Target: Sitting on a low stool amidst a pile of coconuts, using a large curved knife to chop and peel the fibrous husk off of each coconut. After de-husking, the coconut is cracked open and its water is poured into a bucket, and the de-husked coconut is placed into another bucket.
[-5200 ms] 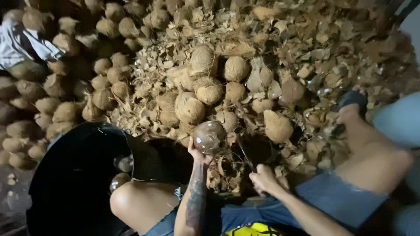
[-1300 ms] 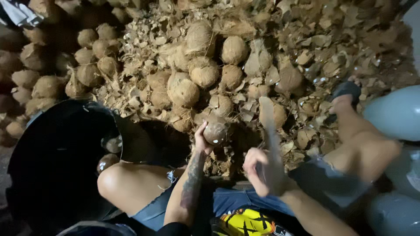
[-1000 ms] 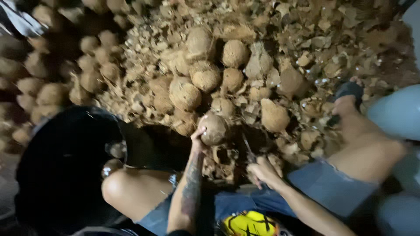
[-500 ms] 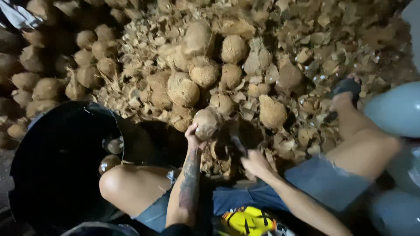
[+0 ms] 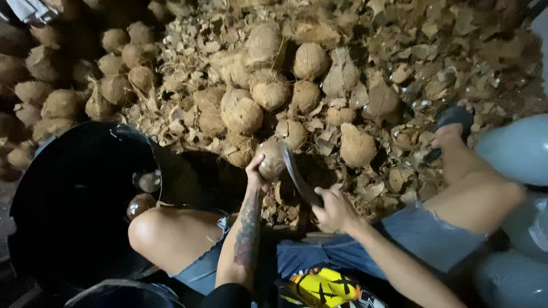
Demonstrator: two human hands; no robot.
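Gripped from below, the coconut [image 5: 272, 159] sits in the left hand [image 5: 256, 174], whose fingers curl around its lower side so that the top stays free. The right hand [image 5: 334, 208] is closed around the handle of a knife [image 5: 298, 174], and the blade slants up toward the coconut and touches or almost touches its right side; I cannot tell which.

From the head camera, the coconut is held in the air between the knees, just above a dark hollow in the husk pieces [image 5: 411, 74], probably so that cut pieces can fall down freely. Many unpeeled coconuts [image 5: 242, 114] lie in a heap just behind it, within reach of the arms. At the left stands a black tub [image 5: 68, 194], near the left knee [image 5: 149, 228]; two smooth, peeled nuts [image 5: 149, 181] show at its edge, so it seems to collect the finished ones. The right foot, in a sandal [image 5: 454, 117], rests on the husks at the right, with the leg stretched out, which gives room for the knife arm.
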